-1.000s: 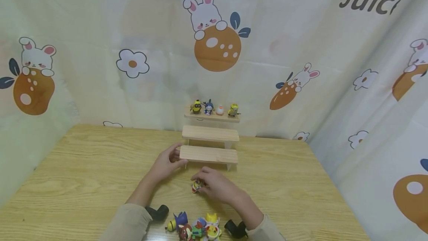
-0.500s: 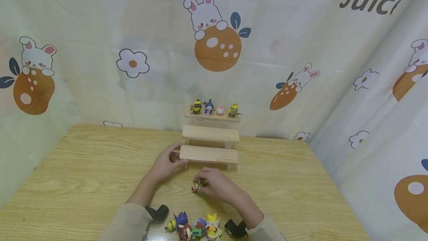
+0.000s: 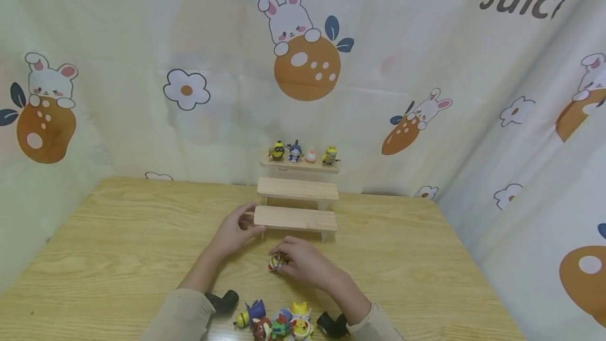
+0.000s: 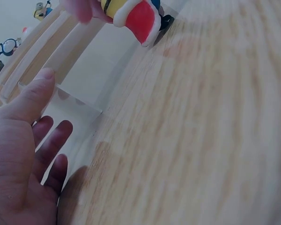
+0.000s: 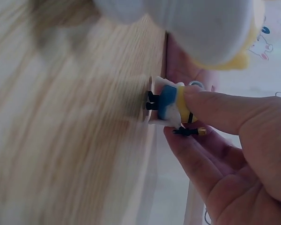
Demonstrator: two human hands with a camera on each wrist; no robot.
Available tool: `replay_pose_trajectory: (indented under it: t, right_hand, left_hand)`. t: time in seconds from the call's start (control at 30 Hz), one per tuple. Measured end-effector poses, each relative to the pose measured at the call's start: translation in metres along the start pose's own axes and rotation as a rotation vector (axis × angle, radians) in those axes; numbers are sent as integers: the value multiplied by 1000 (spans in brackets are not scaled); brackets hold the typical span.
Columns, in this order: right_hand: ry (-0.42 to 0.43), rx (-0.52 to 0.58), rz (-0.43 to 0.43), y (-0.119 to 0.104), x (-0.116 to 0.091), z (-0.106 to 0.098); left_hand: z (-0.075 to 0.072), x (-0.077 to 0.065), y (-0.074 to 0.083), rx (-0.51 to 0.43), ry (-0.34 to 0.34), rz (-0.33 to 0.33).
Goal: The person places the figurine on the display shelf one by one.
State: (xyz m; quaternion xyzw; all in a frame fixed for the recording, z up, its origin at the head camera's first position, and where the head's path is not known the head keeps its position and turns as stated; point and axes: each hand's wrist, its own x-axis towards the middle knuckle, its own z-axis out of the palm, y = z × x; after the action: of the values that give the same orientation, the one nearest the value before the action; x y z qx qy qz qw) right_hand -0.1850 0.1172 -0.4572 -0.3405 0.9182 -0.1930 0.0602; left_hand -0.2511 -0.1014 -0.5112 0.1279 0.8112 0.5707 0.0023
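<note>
My right hand (image 3: 307,262) pinches a small minion figurine (image 5: 171,104) between thumb and fingers, low over the table in front of the stepped display stand. It has a yellow body, blue overalls and black feet; its red cape with white trim (image 4: 140,21) shows in the left wrist view. My left hand (image 3: 236,230) is at the left end of the stand's lowest wooden step (image 3: 295,218), thumb at the front corner. In the left wrist view its thumb overlaps the board end and the other fingers hang loosely bent beside the clear side support (image 4: 79,101).
Several figurines stand on the top step (image 3: 303,167); the middle step (image 3: 298,188) is bare wood. A pile of figurines (image 3: 279,325) lies at the near edge, between two black elbow-shaped pieces (image 3: 224,301) by the wrists. A patterned curtain (image 3: 227,136) hangs behind the table.
The minion figurine turns slightly in my right fingers and shifts a little right, then back left. My left hand stays at the step's end.
</note>
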Motion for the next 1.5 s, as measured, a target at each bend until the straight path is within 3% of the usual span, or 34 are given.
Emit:
replay_pose_trajectory:
  t: [0.33, 0.63, 0.93, 1.2, 1.5]
  right_hand:
    - [11, 73, -1, -2, 8, -1]
    - [20, 149, 2, -4, 11, -7]
    - [210, 250, 17, -6, 17, -38]
    - [311, 143, 92, -9, 58, -77]
    - [304, 2, 119, -2, 96, -100]
  left_hand:
    - [-7, 3, 2, -2, 11, 29]
    - [-11, 1, 1, -7, 13, 16]
    - [-3, 4, -5, -51, -4, 31]
    - [-3, 6, -5, -45, 0, 7]
    - [0, 6, -6, -50, 6, 13]
